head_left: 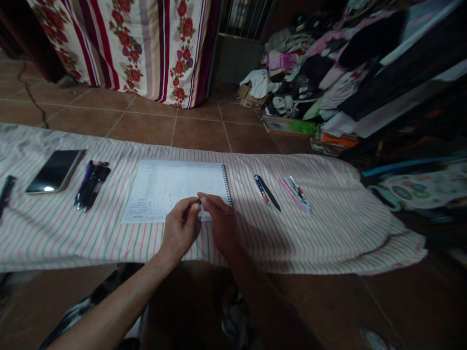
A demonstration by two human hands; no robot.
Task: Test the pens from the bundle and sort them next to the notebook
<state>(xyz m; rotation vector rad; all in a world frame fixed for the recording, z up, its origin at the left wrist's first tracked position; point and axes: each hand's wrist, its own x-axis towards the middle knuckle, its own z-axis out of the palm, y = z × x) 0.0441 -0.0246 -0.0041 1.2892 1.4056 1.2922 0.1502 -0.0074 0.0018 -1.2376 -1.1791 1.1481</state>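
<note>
My left hand [182,221] and my right hand [221,218] meet over the lower edge of a spiral notebook [182,182]. Both are closed, fingertips together around a small dark piece [199,201], mostly hidden, whose kind I cannot make out. The notebook lies open at a pale page with faint marks, its wire binding on the right. To its right lie a black pen and a patterned pen [267,191] side by side. Farther right is another small group of pens [296,194], pink and white among them.
A striped cloth [233,238] covers the low table. On the left are a bunch of dark pens [92,184], a smartphone [56,170] and a dark pen-like object [6,190]. Beyond are a floral curtain [146,48], a tiled floor and a heap of clothes [310,63].
</note>
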